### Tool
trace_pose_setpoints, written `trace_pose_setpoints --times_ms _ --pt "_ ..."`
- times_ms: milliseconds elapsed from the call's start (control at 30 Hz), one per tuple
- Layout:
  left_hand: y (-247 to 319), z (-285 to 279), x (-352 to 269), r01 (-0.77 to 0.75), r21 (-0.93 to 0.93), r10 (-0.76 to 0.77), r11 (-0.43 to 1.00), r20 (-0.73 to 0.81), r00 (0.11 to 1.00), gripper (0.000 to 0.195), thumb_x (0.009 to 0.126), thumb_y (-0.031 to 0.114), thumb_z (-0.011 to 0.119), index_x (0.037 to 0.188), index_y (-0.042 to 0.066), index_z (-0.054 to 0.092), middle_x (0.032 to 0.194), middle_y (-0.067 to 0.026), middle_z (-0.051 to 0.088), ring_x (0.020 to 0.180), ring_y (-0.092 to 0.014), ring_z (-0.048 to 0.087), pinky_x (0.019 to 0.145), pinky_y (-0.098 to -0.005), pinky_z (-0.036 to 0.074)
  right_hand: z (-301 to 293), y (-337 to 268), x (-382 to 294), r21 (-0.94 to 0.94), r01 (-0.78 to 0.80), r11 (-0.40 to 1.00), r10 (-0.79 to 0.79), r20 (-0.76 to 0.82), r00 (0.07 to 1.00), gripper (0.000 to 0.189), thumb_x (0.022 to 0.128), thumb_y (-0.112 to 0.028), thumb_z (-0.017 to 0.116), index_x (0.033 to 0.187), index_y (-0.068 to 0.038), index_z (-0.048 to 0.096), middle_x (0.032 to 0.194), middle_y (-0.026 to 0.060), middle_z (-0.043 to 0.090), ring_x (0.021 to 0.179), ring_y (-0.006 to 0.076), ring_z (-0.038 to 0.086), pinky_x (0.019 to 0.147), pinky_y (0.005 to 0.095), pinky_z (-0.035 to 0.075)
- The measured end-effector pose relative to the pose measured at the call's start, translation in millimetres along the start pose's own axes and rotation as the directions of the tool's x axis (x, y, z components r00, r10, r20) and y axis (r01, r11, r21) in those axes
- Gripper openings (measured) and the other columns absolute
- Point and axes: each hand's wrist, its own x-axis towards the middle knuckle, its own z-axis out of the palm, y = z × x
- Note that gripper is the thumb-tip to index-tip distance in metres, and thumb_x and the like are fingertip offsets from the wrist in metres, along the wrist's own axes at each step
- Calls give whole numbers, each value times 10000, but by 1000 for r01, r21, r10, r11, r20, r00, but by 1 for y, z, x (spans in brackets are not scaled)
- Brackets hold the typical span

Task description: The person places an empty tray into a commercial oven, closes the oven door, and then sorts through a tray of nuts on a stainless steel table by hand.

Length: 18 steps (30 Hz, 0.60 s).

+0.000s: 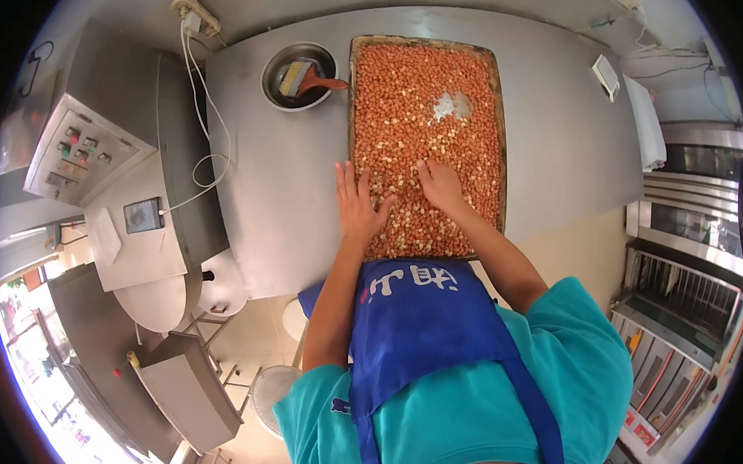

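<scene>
A dark-rimmed baking tray [502, 147] is filled with peanuts [397, 78], mostly red-skinned with scattered pale ones. A shiny bare patch shows among the peanuts near the tray's upper right. My left hand [360, 211] lies over the tray's left edge, fingers spread, thumb above the peanuts and nothing visible in it. Over the middle of the tray, my right hand [443, 186] touches the peanuts with its fingers bent. Its palm side is hidden, so whether it pinches a peanut cannot be seen.
The tray rests on a steel table [284, 192]. Left of it, a metal bowl [269, 91] holds a flat brush [308, 81] whose handle reaches the tray's rim. A white cable [220, 124] hangs left, running to a phone [143, 215]. A small white device [605, 76] sits far right.
</scene>
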Motion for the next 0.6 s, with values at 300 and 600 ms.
trace_pose_setpoints --times_ms 300,600 --pt "15 3 -23 29 -49 -28 998 19 999 948 952 679 672 1495 -84 524 1695 -375 257 1618 -534 160 1310 -603 209 -41 41 99 -164 346 924 -383 -394 835 625 1043 -572 624 1339 -22 657 1272 281 667 1158 479 646 959 589 516" --pt "32 -3 -35 65 -95 -65 993 8 998 944 936 688 677 1479 -71 534 1686 -343 298 1616 -518 159 1328 -590 183 -49 53 230 -512 107 853 -371 -448 814 704 1107 -618 476 1486 -29 548 1528 294 483 1371 482 483 1109 665 410"
